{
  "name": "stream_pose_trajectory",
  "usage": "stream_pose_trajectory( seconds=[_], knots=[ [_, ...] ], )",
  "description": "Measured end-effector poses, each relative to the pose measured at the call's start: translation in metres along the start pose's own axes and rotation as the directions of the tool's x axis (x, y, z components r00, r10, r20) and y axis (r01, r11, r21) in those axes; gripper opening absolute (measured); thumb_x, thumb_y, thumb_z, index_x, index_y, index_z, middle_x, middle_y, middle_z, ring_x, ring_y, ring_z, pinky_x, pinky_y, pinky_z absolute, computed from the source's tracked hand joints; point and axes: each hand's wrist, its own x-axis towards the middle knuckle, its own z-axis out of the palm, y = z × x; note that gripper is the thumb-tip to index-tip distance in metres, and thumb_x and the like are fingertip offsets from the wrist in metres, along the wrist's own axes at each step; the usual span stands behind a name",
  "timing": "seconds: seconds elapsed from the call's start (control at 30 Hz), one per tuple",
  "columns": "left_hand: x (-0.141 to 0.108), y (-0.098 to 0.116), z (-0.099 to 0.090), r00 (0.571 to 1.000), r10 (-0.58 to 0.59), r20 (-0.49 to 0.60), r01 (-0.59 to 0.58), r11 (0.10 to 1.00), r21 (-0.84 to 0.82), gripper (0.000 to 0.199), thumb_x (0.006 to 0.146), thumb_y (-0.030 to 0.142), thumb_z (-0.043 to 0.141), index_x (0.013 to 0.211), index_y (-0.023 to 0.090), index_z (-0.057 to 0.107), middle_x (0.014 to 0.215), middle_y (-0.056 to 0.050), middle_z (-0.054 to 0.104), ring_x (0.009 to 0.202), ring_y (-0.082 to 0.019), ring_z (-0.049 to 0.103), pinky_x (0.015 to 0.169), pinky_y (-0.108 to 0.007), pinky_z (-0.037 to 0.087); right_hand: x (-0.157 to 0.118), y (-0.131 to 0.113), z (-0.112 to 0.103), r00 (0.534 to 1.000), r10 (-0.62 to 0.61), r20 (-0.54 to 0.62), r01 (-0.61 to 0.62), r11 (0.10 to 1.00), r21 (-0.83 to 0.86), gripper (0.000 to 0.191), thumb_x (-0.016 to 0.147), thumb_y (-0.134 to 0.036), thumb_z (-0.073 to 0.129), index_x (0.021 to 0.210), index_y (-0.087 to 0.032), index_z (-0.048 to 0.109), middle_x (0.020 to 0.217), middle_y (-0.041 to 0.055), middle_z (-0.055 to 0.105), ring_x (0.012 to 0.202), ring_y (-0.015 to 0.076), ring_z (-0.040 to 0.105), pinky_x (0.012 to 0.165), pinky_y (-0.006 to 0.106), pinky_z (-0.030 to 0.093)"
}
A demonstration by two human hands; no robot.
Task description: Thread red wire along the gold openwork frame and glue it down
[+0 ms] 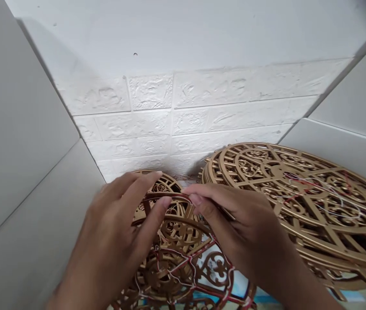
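Gold fretwork disc [173, 254], wire-strung, held by us, our left hand [115, 232] and right hand [237, 228] clamped on its rim, just beside a stack of matching discs [302, 202] below a white brick wall [183, 116].

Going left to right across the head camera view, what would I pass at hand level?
Grey side panel → left hand → gold lattice disc → right hand → stacked gold lattice discs
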Motion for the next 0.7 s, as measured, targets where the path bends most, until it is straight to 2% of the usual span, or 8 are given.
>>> stream_pose_trajectory(
  seconds=[0.1, 0.2, 0.3, 0.43, 0.53, 0.7],
  knots=[
    [0.002, -0.004, 0.006, 0.995, -0.034, 0.089, 0.043, 0.993, -0.108, 0.014, 0.094, 0.030, 0.059, 0.100, 0.025, 0.070, 0.093, 0.000, 0.075, 0.083, -0.018, 0.070, 0.073, -0.030, 0.055, 0.000, -0.001, 0.002, 1.000, 0.007, 0.014, -0.007, 0.999, 0.033, 0.021, 0.092, -0.011, 0.053, 0.088, -0.023, 0.068, 0.083, 0.0006, 0.080, 0.072, 0.0166, 0.076, 0.059, 0.024, 0.059],
    [0.002, -0.008, 0.009, 0.986, -0.130, 0.107, 0.149, 0.969, -0.198, 0.010, 0.091, 0.032, 0.064, 0.090, 0.027, 0.073, 0.084, 0.003, 0.076, 0.073, -0.016, 0.070, 0.068, -0.027, 0.053, 0.001, 0.001, 0.001, 0.999, 0.044, -0.020, -0.044, 0.999, 0.015, 0.018, 0.090, -0.012, 0.055, 0.088, -0.023, 0.069, 0.082, 0.0007, 0.080, 0.069, 0.0169, 0.076, 0.059, 0.026, 0.059],
    [0.001, -0.010, 0.008, 0.963, -0.259, 0.081, 0.270, 0.942, -0.201, 0.009, 0.088, 0.035, 0.067, 0.085, 0.030, 0.074, 0.077, 0.005, 0.076, 0.066, -0.015, 0.069, 0.060, -0.025, 0.051, 0.001, 0.006, 0.000, 0.991, 0.100, -0.086, -0.104, 0.993, -0.052, 0.018, 0.090, -0.013, 0.054, 0.090, -0.021, 0.071, 0.081, 0.0025, 0.080, 0.067, 0.0187, 0.076, 0.057, 0.029, 0.058],
    [0.004, -0.012, -0.001, 0.922, -0.386, 0.032, 0.385, 0.904, -0.186, 0.015, 0.084, 0.040, 0.068, 0.077, 0.029, 0.074, 0.066, 0.005, 0.074, 0.056, -0.014, 0.064, 0.048, -0.023, 0.045, 0.000, 0.011, -0.002, 0.979, 0.126, -0.160, -0.140, 0.987, -0.078, 0.015, 0.086, -0.018, 0.057, 0.094, -0.021, 0.070, 0.089, 0.0050, 0.080, 0.077, 0.0226, 0.077, 0.066, 0.035, 0.062],
    [0.006, -0.013, -0.006, 0.881, -0.474, 0.001, 0.467, 0.867, -0.171, 0.022, 0.083, 0.047, 0.067, 0.076, 0.026, 0.073, 0.062, 0.004, 0.072, 0.051, -0.014, 0.061, 0.044, -0.022, 0.043, -0.001, 0.012, -0.003, 0.980, 0.118, -0.163, -0.133, 0.987, -0.088, 0.016, 0.085, -0.018, 0.060, 0.097, -0.021, 0.069, 0.092, 0.0060, 0.080, 0.077, 0.0216, 0.077, 0.066, 0.033, 0.062],
    [0.004, -0.014, -0.004, 0.866, -0.500, -0.011, 0.492, 0.856, -0.158, 0.027, 0.084, 0.051, 0.065, 0.079, 0.025, 0.073, 0.066, 0.003, 0.072, 0.051, -0.013, 0.059, 0.045, -0.022, 0.043, 0.000, 0.012, -0.005, 0.975, 0.169, -0.141, -0.180, 0.981, -0.069, 0.023, 0.085, -0.018, 0.063, 0.107, -0.023, 0.069, 0.085, 0.0022, 0.079, 0.071, 0.0183, 0.076, 0.065, 0.029, 0.062]
  ],
)
